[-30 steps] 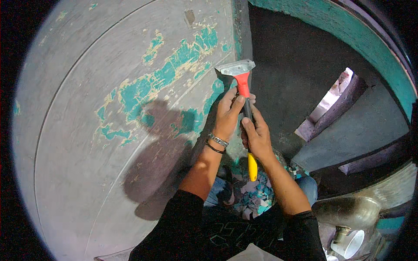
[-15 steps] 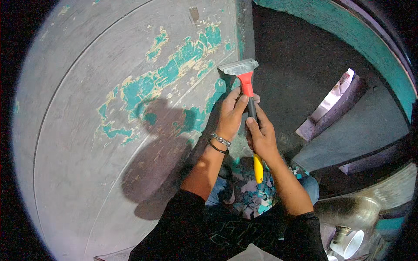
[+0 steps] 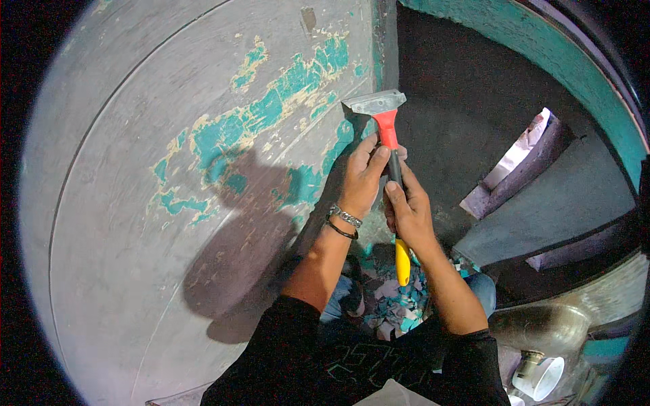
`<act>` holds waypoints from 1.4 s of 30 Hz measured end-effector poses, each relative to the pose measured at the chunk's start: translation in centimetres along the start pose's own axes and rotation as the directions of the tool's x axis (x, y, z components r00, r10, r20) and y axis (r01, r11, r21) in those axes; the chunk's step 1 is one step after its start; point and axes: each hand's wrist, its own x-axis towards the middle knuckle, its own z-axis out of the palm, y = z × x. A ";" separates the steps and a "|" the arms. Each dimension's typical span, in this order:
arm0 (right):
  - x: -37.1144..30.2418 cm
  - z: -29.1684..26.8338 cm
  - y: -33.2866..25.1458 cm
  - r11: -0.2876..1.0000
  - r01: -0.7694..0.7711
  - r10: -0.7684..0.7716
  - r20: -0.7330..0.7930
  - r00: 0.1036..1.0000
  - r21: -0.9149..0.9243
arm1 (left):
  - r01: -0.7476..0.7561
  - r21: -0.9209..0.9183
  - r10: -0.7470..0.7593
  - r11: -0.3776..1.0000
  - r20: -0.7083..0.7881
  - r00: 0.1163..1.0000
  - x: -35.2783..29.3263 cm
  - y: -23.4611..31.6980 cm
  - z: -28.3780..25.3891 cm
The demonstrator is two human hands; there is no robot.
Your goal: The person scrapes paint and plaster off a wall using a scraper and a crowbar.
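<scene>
Head view: both hands on a red, black & yellow-handled scraper w/ flat metal blade (image 3: 387,145). Left hand (image 3: 362,177) grip closed round the red neck; right hand (image 3: 406,210) grip closed round the black mid-handle. Blade sits at the right edge of the grey wall w/ peeling teal paint (image 3: 203,169). Teal paint flakes (image 3: 396,304) lie on the lap below.

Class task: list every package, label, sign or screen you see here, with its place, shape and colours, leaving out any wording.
Small white tub or cup: lower right corner, beside a little brownish can whose label is too blurred to make out.
No signs or screens show.
</scene>
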 end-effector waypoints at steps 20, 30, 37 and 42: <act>-2.2 1.0 -0.9 0.999 -0.033 0.033 -0.014 0.999 0.007 | 0.050 -0.030 -0.048 0.998 0.065 0.997 -1.1 1.2 0.4; -0.8 1.0 -1.3 0.999 0.042 -0.040 -0.091 0.995 0.020 | 0.015 0.039 -0.009 0.999 -0.129 0.992 -0.2 1.0 -2.9; -0.7 0.5 -2.1 0.996 -0.069 0.072 -0.061 0.996 0.051 | 0.002 0.119 0.018 0.993 -0.170 0.985 0.0 0.7 -3.2; -0.7 0.2 -3.7 0.989 -0.094 0.103 -0.080 0.991 0.112 | -0.039 0.151 0.064 0.988 -0.164 0.984 0.1 0.8 -3.0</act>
